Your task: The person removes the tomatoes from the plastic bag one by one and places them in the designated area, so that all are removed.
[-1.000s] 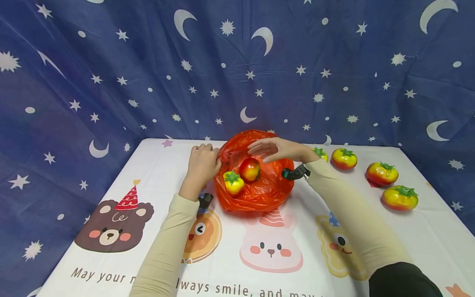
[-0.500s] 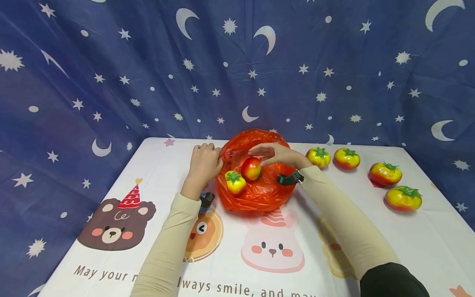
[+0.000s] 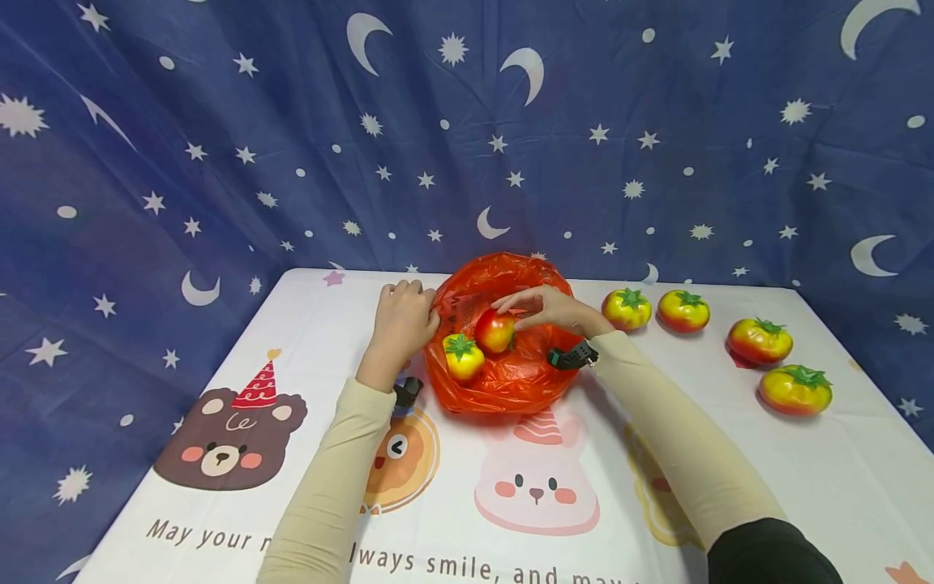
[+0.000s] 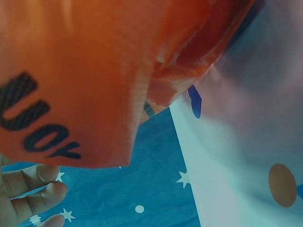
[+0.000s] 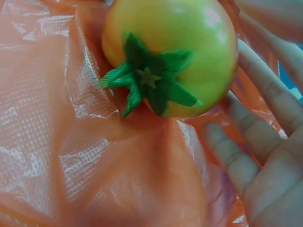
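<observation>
My left hand (image 3: 401, 320) grips the left rim of a red plastic bag (image 3: 525, 381), fingers curled at its edge. In the left wrist view, the bag's printed side (image 4: 94, 118) hangs over part of this hand's fingers (image 4: 45, 194). Inside the open bag lie two red-yellow tomatoes with green leafy tops. My right hand (image 3: 547, 310) reaches into the bag, its fingertips and thumb around the redder tomato (image 3: 494, 331). The right wrist view has this tomato (image 5: 170, 52) with its leaves towards the camera and fingers along its side. The yellower tomato (image 3: 463, 358) sits just left of it.
Right of the bag, several more tomatoes lie on the white printed tablecloth (image 3: 292, 535), among them a near one (image 3: 795, 389) and one close to the bag (image 3: 626, 308). A blue star-and-moon curtain (image 3: 438, 105) rises behind the table's back edge.
My right hand has come down from above the bag's opening, its fingers closing in on the redder tomato. The left hand keeps its hold on the rim. The head view has shifted slightly.
</observation>
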The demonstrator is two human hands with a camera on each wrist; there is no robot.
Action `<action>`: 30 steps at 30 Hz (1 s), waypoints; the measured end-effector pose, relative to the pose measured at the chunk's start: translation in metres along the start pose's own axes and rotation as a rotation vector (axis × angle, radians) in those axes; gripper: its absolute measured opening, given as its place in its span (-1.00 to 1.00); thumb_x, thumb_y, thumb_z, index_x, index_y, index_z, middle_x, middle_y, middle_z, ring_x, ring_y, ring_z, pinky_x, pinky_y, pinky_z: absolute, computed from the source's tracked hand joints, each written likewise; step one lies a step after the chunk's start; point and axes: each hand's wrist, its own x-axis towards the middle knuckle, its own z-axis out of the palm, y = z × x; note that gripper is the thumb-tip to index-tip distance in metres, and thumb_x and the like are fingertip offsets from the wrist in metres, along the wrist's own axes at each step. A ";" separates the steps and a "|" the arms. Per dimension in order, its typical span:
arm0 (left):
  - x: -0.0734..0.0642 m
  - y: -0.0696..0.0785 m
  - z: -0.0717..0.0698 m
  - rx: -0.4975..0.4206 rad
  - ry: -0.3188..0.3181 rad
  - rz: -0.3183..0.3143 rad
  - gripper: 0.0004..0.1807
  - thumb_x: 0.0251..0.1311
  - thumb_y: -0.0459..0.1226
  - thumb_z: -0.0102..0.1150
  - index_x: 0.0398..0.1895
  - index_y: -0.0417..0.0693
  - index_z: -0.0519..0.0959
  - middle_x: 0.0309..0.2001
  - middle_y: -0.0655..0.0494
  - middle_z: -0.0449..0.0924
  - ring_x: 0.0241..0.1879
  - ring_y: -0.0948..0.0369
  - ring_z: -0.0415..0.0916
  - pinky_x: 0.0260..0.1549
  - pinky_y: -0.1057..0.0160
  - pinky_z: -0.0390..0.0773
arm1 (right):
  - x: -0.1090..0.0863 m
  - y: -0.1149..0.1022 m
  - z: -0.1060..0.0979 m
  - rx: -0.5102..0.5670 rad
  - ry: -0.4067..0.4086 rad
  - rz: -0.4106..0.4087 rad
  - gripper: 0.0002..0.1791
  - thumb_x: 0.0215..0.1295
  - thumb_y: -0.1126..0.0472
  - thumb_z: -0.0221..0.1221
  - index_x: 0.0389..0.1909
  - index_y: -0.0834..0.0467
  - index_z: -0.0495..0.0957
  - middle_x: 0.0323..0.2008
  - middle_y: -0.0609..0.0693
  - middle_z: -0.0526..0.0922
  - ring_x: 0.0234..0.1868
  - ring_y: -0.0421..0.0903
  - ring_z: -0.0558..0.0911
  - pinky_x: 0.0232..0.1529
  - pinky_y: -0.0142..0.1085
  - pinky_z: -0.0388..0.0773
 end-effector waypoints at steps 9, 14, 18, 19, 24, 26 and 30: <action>0.000 -0.001 0.000 0.003 0.014 0.007 -0.83 0.10 -0.23 0.14 -0.37 -0.17 0.62 -0.41 -0.09 0.58 -0.31 -0.02 0.51 -0.15 0.00 0.45 | 0.004 0.001 0.001 -0.042 -0.010 -0.011 -0.55 0.15 0.33 0.23 0.10 0.28 0.50 0.29 0.16 0.39 0.38 0.07 0.29 0.33 -0.03 0.24; 0.000 -0.002 0.001 0.005 0.011 0.005 -0.83 0.11 -0.23 0.14 -0.37 -0.16 0.62 -0.40 -0.08 0.58 -0.31 -0.02 0.51 -0.15 0.00 0.45 | 0.007 0.000 0.002 -0.095 0.004 0.011 -0.51 0.15 0.31 0.23 0.15 0.23 0.47 0.27 0.14 0.41 0.37 0.07 0.30 0.33 -0.01 0.25; 0.000 -0.002 0.000 0.000 -0.003 -0.003 -0.82 0.12 -0.23 0.14 -0.35 -0.16 0.62 -0.40 -0.08 0.58 -0.30 -0.02 0.51 -0.13 0.00 0.45 | 0.009 -0.001 0.003 -0.133 0.029 0.042 -0.48 0.15 0.33 0.23 0.19 0.18 0.45 0.24 0.12 0.46 0.34 0.07 0.34 0.30 -0.03 0.29; 0.000 -0.002 0.000 -0.001 -0.006 -0.005 -0.82 0.12 -0.22 0.13 -0.35 -0.16 0.63 -0.39 -0.09 0.59 -0.30 -0.01 0.51 -0.12 0.00 0.45 | 0.009 -0.001 0.003 -0.140 0.036 0.053 -0.47 0.15 0.33 0.23 0.19 0.17 0.45 0.24 0.11 0.47 0.33 0.07 0.35 0.29 -0.04 0.31; 0.000 -0.002 -0.001 0.000 -0.013 -0.009 -0.81 0.12 -0.22 0.13 -0.33 -0.16 0.63 -0.38 -0.09 0.59 -0.29 -0.02 0.51 -0.11 0.00 0.44 | 0.011 -0.004 0.005 -0.150 0.065 0.080 -0.46 0.15 0.35 0.23 0.20 0.17 0.44 0.21 0.13 0.49 0.30 0.12 0.39 0.25 -0.05 0.37; 0.000 -0.002 -0.001 0.000 -0.010 -0.008 -0.81 0.12 -0.22 0.12 -0.34 -0.16 0.62 -0.38 -0.09 0.59 -0.29 -0.02 0.51 -0.12 0.00 0.44 | 0.012 -0.004 0.006 -0.147 0.077 0.082 -0.47 0.14 0.36 0.23 0.19 0.18 0.45 0.20 0.15 0.49 0.29 0.14 0.40 0.23 -0.05 0.39; 0.000 -0.001 0.000 -0.005 -0.001 -0.004 -0.82 0.11 -0.23 0.13 -0.37 -0.16 0.62 -0.40 -0.09 0.59 -0.30 -0.02 0.51 -0.14 0.00 0.44 | 0.014 -0.005 0.007 -0.143 0.109 0.090 -0.49 0.13 0.37 0.23 0.17 0.18 0.47 0.18 0.16 0.51 0.26 0.13 0.43 0.21 -0.05 0.41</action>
